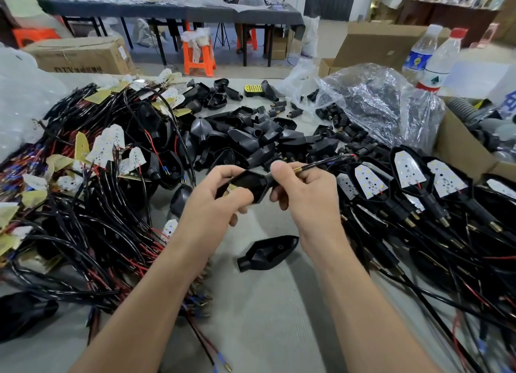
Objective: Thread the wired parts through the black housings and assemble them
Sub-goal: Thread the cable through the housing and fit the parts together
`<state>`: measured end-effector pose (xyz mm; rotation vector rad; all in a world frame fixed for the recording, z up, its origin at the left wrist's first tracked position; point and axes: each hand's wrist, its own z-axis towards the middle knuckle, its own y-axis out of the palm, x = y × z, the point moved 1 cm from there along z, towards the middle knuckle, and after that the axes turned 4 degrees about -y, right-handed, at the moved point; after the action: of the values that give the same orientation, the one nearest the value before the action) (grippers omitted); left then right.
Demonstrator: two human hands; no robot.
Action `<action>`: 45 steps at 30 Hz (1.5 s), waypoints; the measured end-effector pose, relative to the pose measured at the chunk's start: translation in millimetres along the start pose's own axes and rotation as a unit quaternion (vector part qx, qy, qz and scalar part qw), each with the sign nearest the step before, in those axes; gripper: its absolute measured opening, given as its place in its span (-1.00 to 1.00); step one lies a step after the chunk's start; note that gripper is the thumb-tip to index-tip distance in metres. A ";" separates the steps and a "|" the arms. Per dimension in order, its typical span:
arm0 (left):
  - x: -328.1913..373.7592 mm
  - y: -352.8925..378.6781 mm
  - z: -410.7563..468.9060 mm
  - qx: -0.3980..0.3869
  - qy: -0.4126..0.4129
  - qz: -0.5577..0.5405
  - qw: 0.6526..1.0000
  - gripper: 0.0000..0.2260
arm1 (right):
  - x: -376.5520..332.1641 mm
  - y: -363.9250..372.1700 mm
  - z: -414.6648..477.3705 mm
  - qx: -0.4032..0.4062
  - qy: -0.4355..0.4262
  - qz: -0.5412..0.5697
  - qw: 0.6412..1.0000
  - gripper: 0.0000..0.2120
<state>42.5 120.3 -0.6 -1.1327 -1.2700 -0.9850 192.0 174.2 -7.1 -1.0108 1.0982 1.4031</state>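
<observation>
Head view looks down on a grey table (268,311) where both hands meet at the centre. Between them is a black housing (245,183), held just above the tabletop. Its long axis runs nearly level from left to right. The wide, open shell end points toward the left hand (212,205) and the narrow neck points toward the right hand (307,196).

The left hand comes in from the lower left with its fingers curled round the wide end, thumb on top. The right hand comes in from the lower right and pinches the neck between thumb and forefinger, the other fingers tucked below. A brass tip (297,169) shows just past the right thumb. From it a black wire (332,160) runs up and to the right, ending in red strands.

A second housing, the loose housing (268,252), lies on the table below the hands, its neck pointing lower left. Behind the hands is a heap of empty housings (251,138). A tangle of wired boards (97,177) fills the left side. Rows of finished units (418,182) lie on the right, their white boards facing up. Farther back sit a clear plastic bag (377,101) and two water bottles (444,62).
</observation>
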 end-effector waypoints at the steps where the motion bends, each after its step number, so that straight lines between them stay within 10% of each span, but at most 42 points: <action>1: 1.4 0.0 -2.1 0.009 0.008 0.010 1.000 -0.67 | -1.2 3.4 -2.0 0.002 -0.003 -0.002 1.000 -0.61; 10: 19.3 -15.1 -21.1 0.056 0.141 0.150 0.977 -0.37 | -33.4 18.5 -5.6 0.011 0.023 0.001 1.000 -0.76; 18: 34.7 -26.1 -40.6 0.206 0.269 0.260 0.904 -0.75 | -58.7 13.7 -12.0 0.023 0.030 0.017 0.999 -0.79; 28: 45.8 -30.0 -50.4 0.226 -0.063 -0.051 0.971 -0.82 | -61.3 20.2 -21.8 -0.045 0.044 -0.071 0.995 -0.68; 33: 54.9 -24.1 -63.6 0.287 0.012 0.077 0.955 -0.86 | -66.4 10.5 -23.3 -0.034 0.004 -0.141 0.989 -0.87; 40: 43.9 -11.8 -55.1 0.219 -0.108 -0.170 0.955 -0.83 | -58.1 5.9 -33.5 0.030 0.030 -0.023 0.999 -0.93; 45: 43.5 2.7 -60.6 0.122 -0.082 -0.115 0.982 -0.78 | -54.3 3.6 -41.8 0.026 0.087 0.019 0.996 -0.92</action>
<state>60.3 63.8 44.8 -0.9041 -1.6349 -0.8884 194.8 121.3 36.5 -1.0950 1.2798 1.3290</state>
